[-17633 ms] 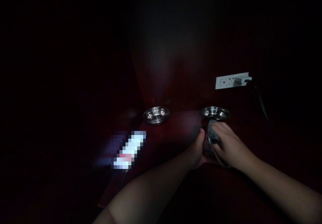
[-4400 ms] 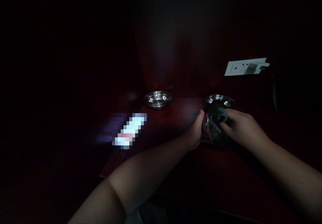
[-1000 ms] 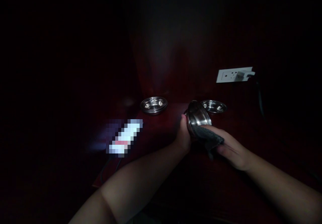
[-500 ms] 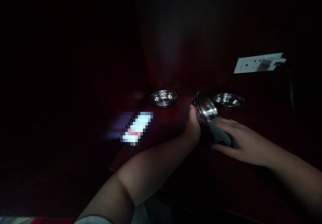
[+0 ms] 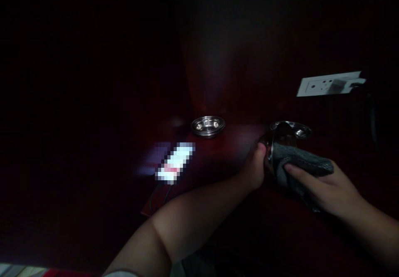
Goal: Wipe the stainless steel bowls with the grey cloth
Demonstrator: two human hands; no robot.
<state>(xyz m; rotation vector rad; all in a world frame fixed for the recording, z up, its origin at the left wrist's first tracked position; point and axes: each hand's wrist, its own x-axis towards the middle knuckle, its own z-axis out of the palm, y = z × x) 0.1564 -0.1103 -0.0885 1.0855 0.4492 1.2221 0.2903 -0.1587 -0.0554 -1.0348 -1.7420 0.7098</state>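
Note:
My left hand (image 5: pixel 257 167) is closed on the near-left rim of a shiny steel bowl (image 5: pixel 270 154), which is tipped up on its side above the table. In my right hand (image 5: pixel 327 185) a dark grey cloth (image 5: pixel 304 160) is bunched, pressed against the bowl's right side and covering much of it. My right thumb lies over the cloth; the other fingers are mostly hidden behind it. Just behind the held bowl rests another steel bowl (image 5: pixel 302 133), partly covered from view. A small stack of steel bowls (image 5: pixel 208 127) stands further left.
A lit phone (image 5: pixel 175 163), its screen blurred, lies left of my forearm with a thin cable (image 5: pixel 152 198) near it. On the back wall is a white socket plate (image 5: pixel 318 85) with a plug (image 5: pixel 357 82) and dark cord. The surroundings are very dark.
My right hand and the cloth have moved from beneath the bowl to its right side. The held bowl has turned, and both hands sit further right. The whole view has shifted slightly.

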